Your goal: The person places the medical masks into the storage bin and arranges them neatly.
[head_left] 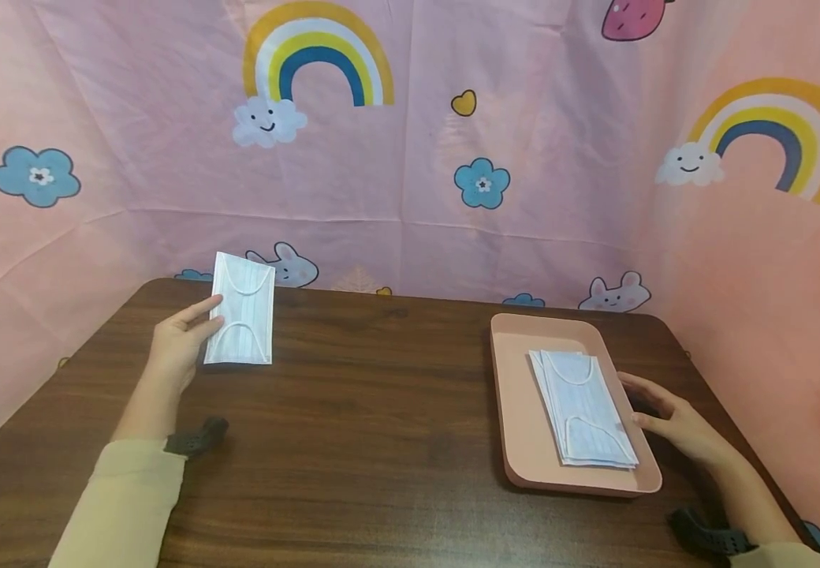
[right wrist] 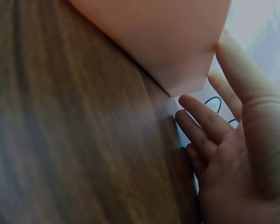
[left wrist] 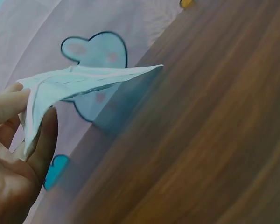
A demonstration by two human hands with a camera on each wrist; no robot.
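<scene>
A pale blue pleated face mask (head_left: 247, 308) with white ear loops is raised above the far left of the table. My left hand (head_left: 177, 343) pinches it by its left edge, between thumb and fingers; in the left wrist view the mask (left wrist: 84, 80) is seen nearly edge-on and bent. On the right lies a pink rectangular tray (head_left: 519, 410) holding a small overlapping stack of similar masks (head_left: 587, 410). Beside the tray's right wall is my right hand (head_left: 687, 426), its fingers loosely extended. In the right wrist view the thumb (right wrist: 242, 70) appears to touch the tray's side.
The dark wooden table (head_left: 360, 426) stretches between the two hands. A patterned fabric backdrop (head_left: 410, 181) with rainbows and bunnies hangs behind it and along both sides. Each wrist wears a black strap (head_left: 197, 439).
</scene>
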